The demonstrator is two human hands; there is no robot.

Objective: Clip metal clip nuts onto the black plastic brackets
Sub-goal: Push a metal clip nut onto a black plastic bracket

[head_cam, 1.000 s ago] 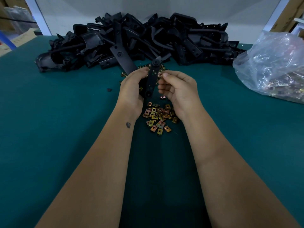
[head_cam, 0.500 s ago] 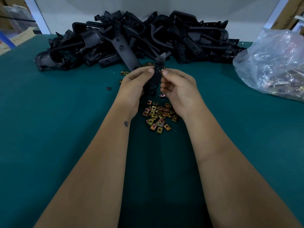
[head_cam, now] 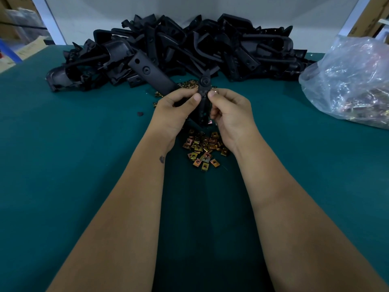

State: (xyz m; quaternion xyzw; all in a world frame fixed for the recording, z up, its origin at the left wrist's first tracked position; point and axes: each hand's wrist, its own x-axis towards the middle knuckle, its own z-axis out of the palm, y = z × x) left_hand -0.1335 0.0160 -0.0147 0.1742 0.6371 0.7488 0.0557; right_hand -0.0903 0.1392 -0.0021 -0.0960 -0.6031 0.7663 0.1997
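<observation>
A black plastic bracket [head_cam: 204, 95] stands upright between both hands, its round end pointing away from me. My left hand [head_cam: 174, 111] pinches its left edge with thumb and fingers. My right hand [head_cam: 230, 114] presses thumb and forefinger against its right edge, where a small metal clip nut [head_cam: 212, 93] glints at the fingertips. Below the hands a heap of brass-coloured clip nuts [head_cam: 202, 148] lies on the green mat. A few more clip nuts [head_cam: 187, 84] lie beyond the hands.
A big pile of black plastic brackets [head_cam: 189, 49] fills the back of the green table [head_cam: 73, 165]. A clear plastic bag [head_cam: 347, 81] holding more metal parts sits at the right. A small dark scrap [head_cam: 140, 113] lies left of my hands.
The bracket has been raised a little and tilted more upright between the hands. The right thumb and forefinger have shifted up its right edge.
</observation>
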